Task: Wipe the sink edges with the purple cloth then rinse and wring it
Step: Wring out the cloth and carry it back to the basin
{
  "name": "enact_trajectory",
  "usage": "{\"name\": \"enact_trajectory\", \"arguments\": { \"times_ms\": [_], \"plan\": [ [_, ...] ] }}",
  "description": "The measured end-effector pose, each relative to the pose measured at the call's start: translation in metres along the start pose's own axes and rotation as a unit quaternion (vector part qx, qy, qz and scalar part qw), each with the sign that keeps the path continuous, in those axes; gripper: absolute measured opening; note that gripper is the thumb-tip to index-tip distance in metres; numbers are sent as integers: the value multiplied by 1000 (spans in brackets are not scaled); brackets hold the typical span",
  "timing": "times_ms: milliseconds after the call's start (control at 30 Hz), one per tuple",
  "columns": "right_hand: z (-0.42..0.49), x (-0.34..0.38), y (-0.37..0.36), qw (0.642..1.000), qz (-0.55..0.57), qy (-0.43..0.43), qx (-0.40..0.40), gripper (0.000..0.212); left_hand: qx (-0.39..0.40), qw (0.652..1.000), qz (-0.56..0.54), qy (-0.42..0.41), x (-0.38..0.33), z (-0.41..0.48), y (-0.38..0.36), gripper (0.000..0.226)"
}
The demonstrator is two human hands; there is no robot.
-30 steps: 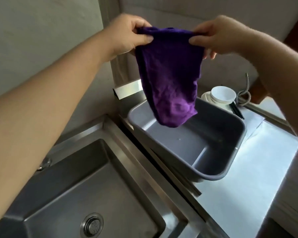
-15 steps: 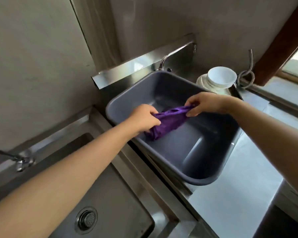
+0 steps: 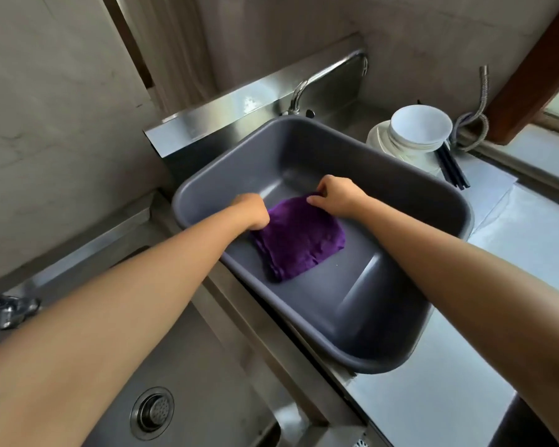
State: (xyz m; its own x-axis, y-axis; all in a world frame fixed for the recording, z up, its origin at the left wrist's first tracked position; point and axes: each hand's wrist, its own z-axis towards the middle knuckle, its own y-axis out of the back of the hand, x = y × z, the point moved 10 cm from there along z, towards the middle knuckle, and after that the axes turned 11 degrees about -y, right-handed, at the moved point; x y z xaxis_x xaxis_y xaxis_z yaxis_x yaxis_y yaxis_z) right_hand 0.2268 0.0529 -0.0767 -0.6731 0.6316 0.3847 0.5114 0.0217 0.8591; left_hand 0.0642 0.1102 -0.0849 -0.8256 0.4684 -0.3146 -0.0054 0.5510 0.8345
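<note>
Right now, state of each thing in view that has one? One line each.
purple cloth: spread on the basin floor, far edge pinched by both hands
left hand: closed on the cloth's left corner
right hand: closed on the cloth's right corner
grey basin: upright, no visible water, only the cloth inside
faucet: no water running
steel sink: no standing water, strainer in the drain
white bowls: stacked upright on a plate

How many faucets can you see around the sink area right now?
2. One faucet stands on the steel ledge behind the grey tub; a second tap pokes in at the left edge, above the steel sink. The arms may hide others.
</note>
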Motion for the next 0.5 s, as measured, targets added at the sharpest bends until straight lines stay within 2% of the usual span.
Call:
{"name": "enact_trajectory", "arguments": {
  "times_ms": [67, 167, 233, 300, 367, 433, 500],
  "plan": [
    [0, -11, -12, 998, -37, -46, 32, 51, 25, 1000, 4, -3, 1, 6, -10, 39],
    [-7, -22, -31, 991, -64, -83, 87, 37, 46, 999, -10, 0, -1, 7, -21, 51],
    [-3, -24, -35, 993, -57, -83, 62, 28, 64, 998, -8, 3, -1, 10, -26, 48],
    [1, -26, -38, 994, -43, -96, 31, 36, 84, 996, 0, 5, -1, 12, -29, 46],
    [2, -29, -42, 993, -33, -115, 18, 44, 86, 995, 54, -3, -2, 14, -25, 45],
    [5, -29, -45, 993, -20, -118, 16, 45, 80, 992, 94, -19, -4, 16, -20, 43],
    [9, -24, -45, 995, 10, -94, 14, 43, 114, 989, 90, -23, -2, 17, -26, 35]
  ]
}}
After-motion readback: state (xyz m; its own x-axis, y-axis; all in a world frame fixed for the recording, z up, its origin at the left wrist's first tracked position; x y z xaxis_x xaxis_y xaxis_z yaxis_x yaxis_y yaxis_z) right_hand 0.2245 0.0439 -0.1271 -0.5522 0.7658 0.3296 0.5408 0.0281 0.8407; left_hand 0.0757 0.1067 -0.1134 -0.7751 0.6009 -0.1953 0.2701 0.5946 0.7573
